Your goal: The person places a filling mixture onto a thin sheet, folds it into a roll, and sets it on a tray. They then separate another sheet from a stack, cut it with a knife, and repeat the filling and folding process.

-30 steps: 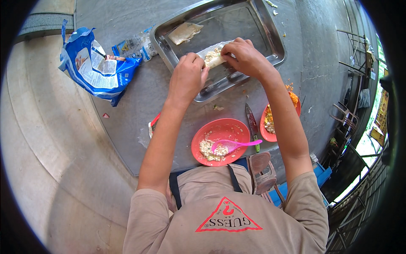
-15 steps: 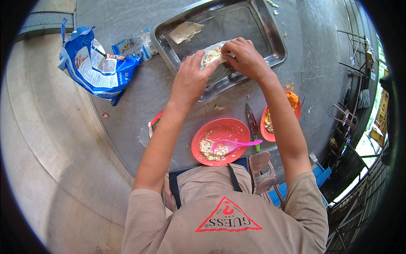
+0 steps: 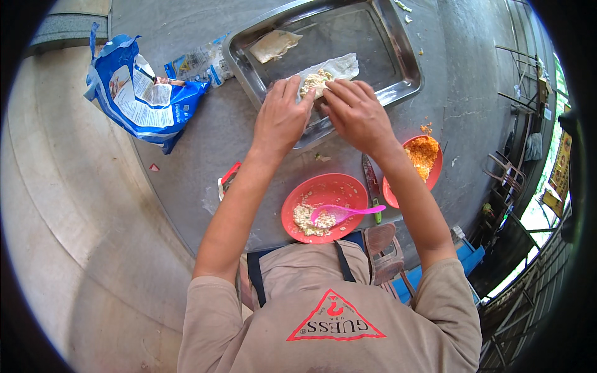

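At the steel tray's (image 3: 398, 46) six-o'clock rim, I see my left hand (image 3: 281, 118) and right hand (image 3: 356, 113) pinching the filled wrapper (image 3: 326, 71), pressing it flat against the tray floor so the filling stays put.

Grey concrete floor (image 3: 93, 248) left; metal railing (image 3: 528, 292) right, daylight beyond; brown stool (image 3: 385, 255) under table.
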Demonstrator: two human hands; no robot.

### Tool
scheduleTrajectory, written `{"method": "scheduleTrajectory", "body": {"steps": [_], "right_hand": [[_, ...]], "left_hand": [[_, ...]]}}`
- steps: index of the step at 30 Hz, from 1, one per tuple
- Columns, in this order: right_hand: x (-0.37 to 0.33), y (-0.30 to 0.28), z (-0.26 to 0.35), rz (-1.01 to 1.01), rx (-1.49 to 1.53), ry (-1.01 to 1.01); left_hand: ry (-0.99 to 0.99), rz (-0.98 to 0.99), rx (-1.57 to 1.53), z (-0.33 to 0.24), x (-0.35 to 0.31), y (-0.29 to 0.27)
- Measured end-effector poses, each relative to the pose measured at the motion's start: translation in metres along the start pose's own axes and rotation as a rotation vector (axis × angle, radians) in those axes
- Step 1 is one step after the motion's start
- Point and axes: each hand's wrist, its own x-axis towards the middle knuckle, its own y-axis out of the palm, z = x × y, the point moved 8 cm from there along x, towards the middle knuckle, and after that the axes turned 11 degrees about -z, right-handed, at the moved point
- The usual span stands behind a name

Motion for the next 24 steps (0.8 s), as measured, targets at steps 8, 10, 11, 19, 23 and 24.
{"method": "scheduleTrajectory", "body": {"steps": [8,10,11,19,23,24], "right_hand": [[-0.013,0.02,0.01,0.147,-0.058,0.067],[-0.014,0.02,0.012,0.129,-0.067,0.066],[-0.014,0.019,0.013,0.117,-0.072,0.065],[-0.013,0.023,0.015,0.107,-0.085,0.066],[-0.011,0.018,0.012,0.068,-0.072,0.101],[-0.009,0.012,0.01,0.015,-0.03,0.12]], "left_hand": [[0.03,0.013,0.026,0.001,-0.004,0.002],[0.039,0.013,0.021,0.0,-0.004,0.001],[0.043,0.013,0.018,-0.001,-0.004,0.001],[0.041,-0.015,-0.04,0.0,-0.006,-0.003],[0.03,0.011,-0.049,0.001,-0.004,-0.003],[0.014,-0.014,-0.055,0.001,-0.003,-0.007]]}}
